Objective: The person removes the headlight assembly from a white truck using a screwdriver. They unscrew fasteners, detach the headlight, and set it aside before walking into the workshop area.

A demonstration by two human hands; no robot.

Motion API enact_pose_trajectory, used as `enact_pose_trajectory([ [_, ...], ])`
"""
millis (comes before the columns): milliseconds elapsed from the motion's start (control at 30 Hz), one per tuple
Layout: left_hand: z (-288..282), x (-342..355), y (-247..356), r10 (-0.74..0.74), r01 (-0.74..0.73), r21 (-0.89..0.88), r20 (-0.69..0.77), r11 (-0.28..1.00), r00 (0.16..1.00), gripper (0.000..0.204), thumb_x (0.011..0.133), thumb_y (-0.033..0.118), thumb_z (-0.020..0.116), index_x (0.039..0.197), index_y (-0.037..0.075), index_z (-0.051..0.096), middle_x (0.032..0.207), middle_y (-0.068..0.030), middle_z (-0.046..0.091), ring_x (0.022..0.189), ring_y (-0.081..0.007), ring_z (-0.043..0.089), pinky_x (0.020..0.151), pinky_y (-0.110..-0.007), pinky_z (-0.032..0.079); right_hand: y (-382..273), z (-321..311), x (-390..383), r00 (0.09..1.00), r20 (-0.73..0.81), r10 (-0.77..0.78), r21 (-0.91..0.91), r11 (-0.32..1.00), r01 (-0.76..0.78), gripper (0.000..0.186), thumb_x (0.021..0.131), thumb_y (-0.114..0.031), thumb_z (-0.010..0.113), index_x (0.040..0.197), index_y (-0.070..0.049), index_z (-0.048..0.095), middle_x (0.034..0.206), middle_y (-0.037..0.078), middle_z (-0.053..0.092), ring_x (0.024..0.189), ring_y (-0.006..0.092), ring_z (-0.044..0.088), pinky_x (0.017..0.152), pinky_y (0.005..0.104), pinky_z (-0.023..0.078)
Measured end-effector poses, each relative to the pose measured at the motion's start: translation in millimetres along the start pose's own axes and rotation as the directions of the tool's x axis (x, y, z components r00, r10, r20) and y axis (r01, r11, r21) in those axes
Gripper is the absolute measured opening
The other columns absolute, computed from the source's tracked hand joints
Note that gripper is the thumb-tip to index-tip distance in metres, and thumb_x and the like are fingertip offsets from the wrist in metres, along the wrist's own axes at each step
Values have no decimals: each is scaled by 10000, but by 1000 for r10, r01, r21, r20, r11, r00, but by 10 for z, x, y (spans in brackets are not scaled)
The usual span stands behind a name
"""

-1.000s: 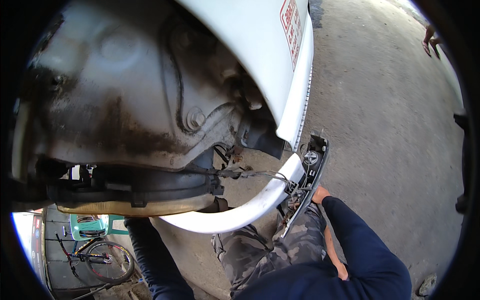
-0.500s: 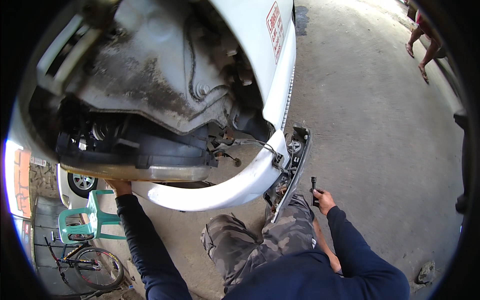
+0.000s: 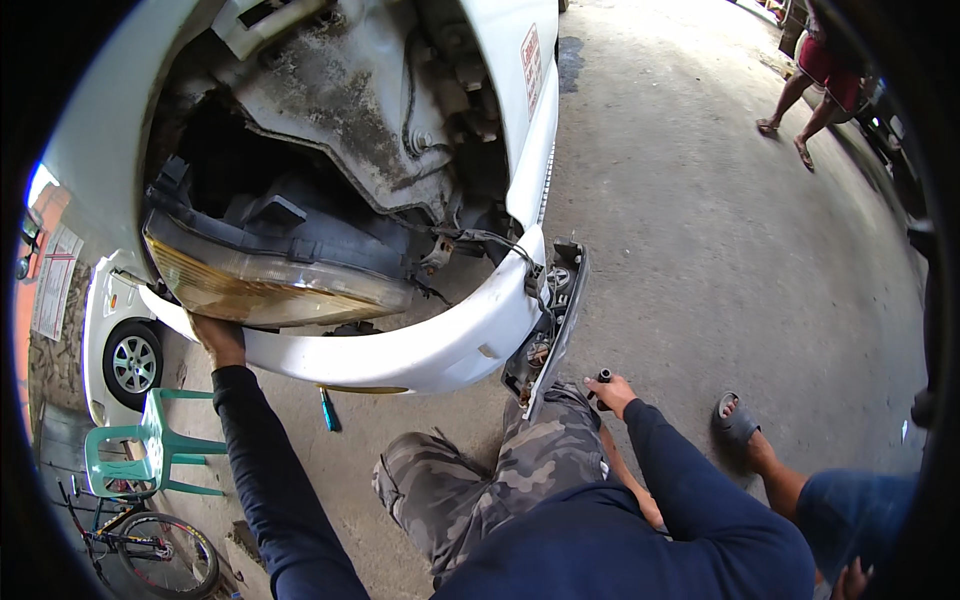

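My left hand point(image 3: 222, 342) grips the underside of a yellowed headlight assembly point(image 3: 265, 285), which sits tilted at the open front corner of a white vehicle point(image 3: 110, 120). Below it the white bumper point(image 3: 420, 350) curves across, with a loose dark lamp unit point(image 3: 550, 330) and wires hanging at its right end, over my camouflage-trousered legs. To the right of that unit, my right hand point(image 3: 615, 392) holds a small black cylindrical tool point(image 3: 604, 378). A blue-handled tool point(image 3: 330, 410) lies on the ground under the bumper.
At left stand a green plastic chair point(image 3: 160, 450), a bicycle point(image 3: 150, 545) and another white car point(image 3: 130, 360). A person in red shorts point(image 3: 830, 70) walks at upper right on the concrete point(image 3: 690, 220). Another person's sandalled foot and leg point(image 3: 740, 425) are close at my right.
The view has pulled back from the wheel housing. The headlight has tilted, showing more lens. The black tool in my right hand has come into view. A second person has appeared at lower right.
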State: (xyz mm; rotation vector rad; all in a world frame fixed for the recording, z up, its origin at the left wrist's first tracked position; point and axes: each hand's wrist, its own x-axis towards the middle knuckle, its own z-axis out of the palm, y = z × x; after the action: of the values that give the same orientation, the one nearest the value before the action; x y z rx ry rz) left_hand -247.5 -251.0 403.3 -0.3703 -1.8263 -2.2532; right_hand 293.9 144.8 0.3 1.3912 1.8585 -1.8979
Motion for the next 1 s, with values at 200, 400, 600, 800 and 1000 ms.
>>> enact_pose_trajectory([
  [200,-77,78,-88,70,-80,177,65,981,995,514,1083,418,408,1396,20,497,1340,-130,584,1179,-259,613,1036,-410,506,-1,357,247,958,-267,-101,-746,652,-139,546,946,-453,629,1175,34,724,1130,262,731,1103,452,679,995,482,527],
  [400,-228,161,-228,13,-15,77,26,997,1000,448,1077,411,435,1260,30,582,1135,-119,665,1000,-279,678,898,-442,583,-14,336,910,991,-68,111,-579,805,-130,539,839,-410,771,1132,42,745,1181,278,712,1145,411,681,988,445,544],
  [600,-295,129,-282,67,-75,269,41,960,997,451,1063,436,450,1190,31,602,1121,-128,659,991,-265,680,877,-439,594,-20,322,1198,957,-124,263,-566,773,-286,732,739,-569,873,1161,15,744,1231,264,699,1201,390,663,1011,453,533],
  [800,-211,60,-371,55,-64,315,36,947,998,466,1065,438,450,1221,26,601,1168,-134,648,1034,-272,667,911,-443,576,-36,193,1485,987,5,158,-648,753,-117,424,764,-301,764,1063,-1,774,1158,258,720,1108,407,700,948,475,557],
  [1000,-182,73,-462,44,-48,327,21,944,999,482,1067,440,449,1251,21,600,1215,-140,638,1078,-280,654,946,-448,559,19,69,1553,1000,29,-1,-600,799,18,572,740,-368,819,1167,-5,701,1135,269,721,1094,414,697,937,489,553],
])
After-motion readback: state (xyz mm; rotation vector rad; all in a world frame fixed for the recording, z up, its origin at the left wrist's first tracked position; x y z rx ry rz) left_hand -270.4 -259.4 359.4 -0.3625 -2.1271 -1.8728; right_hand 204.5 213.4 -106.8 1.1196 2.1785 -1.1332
